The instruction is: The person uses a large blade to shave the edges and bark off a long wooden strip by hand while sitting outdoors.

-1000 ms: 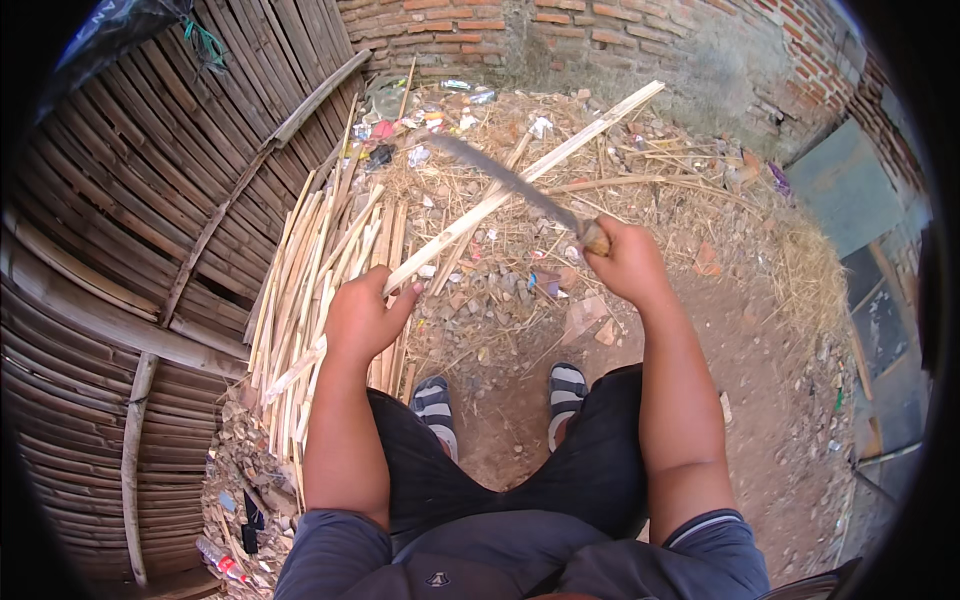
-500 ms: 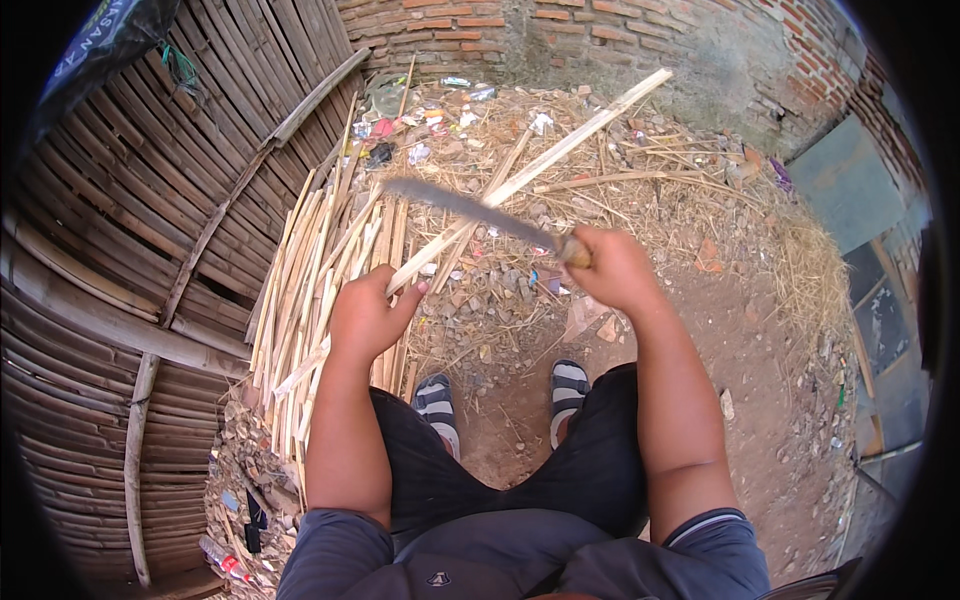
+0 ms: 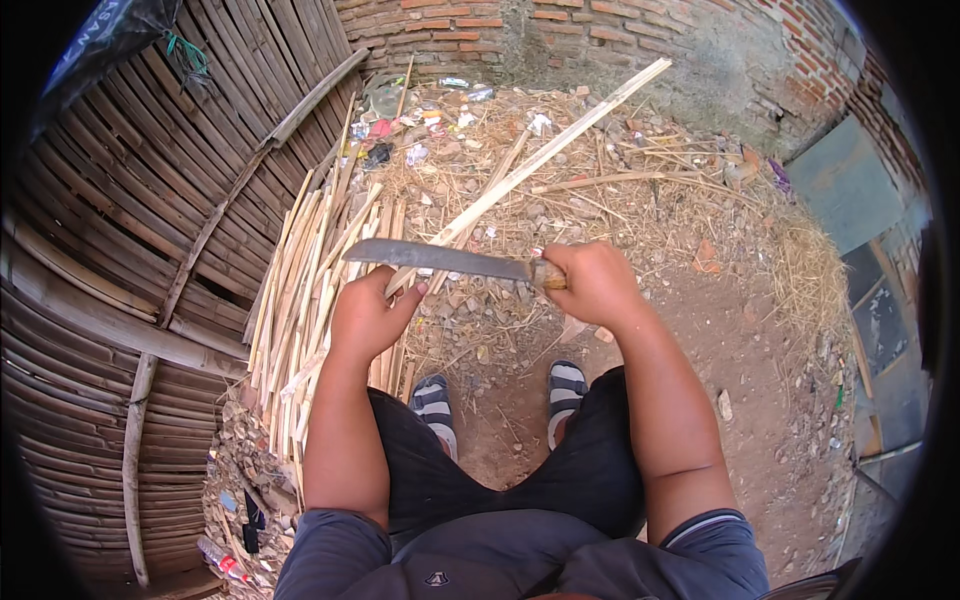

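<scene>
Machete (image 3: 440, 258) has come nearer the left grip (image 3: 370, 315).

Saw pale capital letters (image 3: 98, 38) on the dark plastic sheet (image 3: 118, 52) at the upper left, running slantwise along it and cut off at the edge of view. Spotted a small pale emblem (image 3: 436, 579) on the front of the dark shirt (image 3: 510, 535), too small to read. Noticed a red label (image 3: 233, 567) around the clear bottle (image 3: 214, 552) at the lower left, too blurred to make out. Found the scattered litter (image 3: 381, 128) near the brick wall (image 3: 560, 30) likewise unreadable.
</scene>
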Demonstrator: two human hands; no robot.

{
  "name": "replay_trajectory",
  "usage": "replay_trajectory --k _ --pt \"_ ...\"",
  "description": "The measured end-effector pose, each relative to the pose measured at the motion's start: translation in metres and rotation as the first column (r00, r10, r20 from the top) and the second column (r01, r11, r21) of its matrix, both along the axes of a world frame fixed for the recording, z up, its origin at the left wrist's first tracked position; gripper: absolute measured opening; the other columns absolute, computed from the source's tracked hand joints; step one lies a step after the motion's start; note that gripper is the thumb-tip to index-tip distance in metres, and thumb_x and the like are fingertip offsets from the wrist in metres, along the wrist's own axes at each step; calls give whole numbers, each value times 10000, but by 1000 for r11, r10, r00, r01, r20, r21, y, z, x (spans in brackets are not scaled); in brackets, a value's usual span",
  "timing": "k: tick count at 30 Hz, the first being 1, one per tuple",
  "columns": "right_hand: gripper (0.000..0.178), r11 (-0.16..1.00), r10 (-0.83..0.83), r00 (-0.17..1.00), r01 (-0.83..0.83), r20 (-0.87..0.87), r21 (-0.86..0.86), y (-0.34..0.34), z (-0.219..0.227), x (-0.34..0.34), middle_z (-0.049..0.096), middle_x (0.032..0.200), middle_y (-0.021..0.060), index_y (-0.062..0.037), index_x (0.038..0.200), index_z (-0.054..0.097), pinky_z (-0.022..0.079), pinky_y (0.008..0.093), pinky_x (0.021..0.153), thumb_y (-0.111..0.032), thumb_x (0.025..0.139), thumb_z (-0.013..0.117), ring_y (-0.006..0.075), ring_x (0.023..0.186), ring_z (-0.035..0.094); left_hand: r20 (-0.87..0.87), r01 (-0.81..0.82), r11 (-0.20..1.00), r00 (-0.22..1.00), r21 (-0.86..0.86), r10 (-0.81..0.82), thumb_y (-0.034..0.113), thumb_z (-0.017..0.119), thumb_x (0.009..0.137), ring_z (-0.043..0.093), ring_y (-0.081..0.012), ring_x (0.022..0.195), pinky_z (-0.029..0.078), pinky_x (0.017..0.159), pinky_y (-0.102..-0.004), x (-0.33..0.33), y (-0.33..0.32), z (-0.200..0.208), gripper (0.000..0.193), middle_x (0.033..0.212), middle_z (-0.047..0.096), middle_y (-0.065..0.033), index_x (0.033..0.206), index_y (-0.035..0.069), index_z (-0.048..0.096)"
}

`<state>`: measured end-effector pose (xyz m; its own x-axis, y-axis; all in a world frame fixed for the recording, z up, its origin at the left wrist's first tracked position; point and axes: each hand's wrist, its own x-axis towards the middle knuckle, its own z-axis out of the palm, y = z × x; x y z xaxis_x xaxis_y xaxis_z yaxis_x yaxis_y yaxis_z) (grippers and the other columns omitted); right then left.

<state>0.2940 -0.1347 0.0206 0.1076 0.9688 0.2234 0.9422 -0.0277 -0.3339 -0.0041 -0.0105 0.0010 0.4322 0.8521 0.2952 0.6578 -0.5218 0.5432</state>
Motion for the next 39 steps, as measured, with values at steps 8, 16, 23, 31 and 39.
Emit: replay_trajectory --k 8,16,23,31,39 --pt "225 919 -317 892 372 -322 127 -6 -8 66 752 873 177 -90 986 713 556 473 727 -263 872 800 388 809 728 -61 -28 999 998 -35 26 404 832 893 629 -317 590 484 586 -428 0 2 7 449 653 641 -175 840 -13 673" --pt "172 999 29 999 -31 39 39 0 -5 -1 716 802 185 -96 935 697 568 497 731 -243 867 755 400 797 722 38 32 999 999 -24 -31 449 802 898 703 -400 694 542 647 -477 2 3 -9 468 736 699 -222 914 -10 713" --pt "245 943 -275 924 313 -267 115 0 -10 56 728 806 168 -56 978 711 542 440 680 -238 856 820 347 740 722 -42 -42 995 998 -89 39 400 828 897 612 -317 561 475 573 -436 0 1 10 432 625 619 -178 856 -7 688" --pt "225 994 -100 989 103 -107 21 0 -9 16 735 831 183 -87 985 712 571 503 730 -223 828 799 400 796 727 4 -29 997 1000 -65 29 390 832 895 616 -290 560 475 573 -431 6 -3 5 428 627 618 -177 852 -8 681" --pt "216 997 -65 996 67 -66 24 1 -6 18 732 828 190 -97 993 717 579 501 747 -203 817 784 401 832 728 -43 -29 997 999 -74 26 474 789 906 680 -378 647 520 611 -476 -2 3 3 437 687 682 -183 900 41 733"
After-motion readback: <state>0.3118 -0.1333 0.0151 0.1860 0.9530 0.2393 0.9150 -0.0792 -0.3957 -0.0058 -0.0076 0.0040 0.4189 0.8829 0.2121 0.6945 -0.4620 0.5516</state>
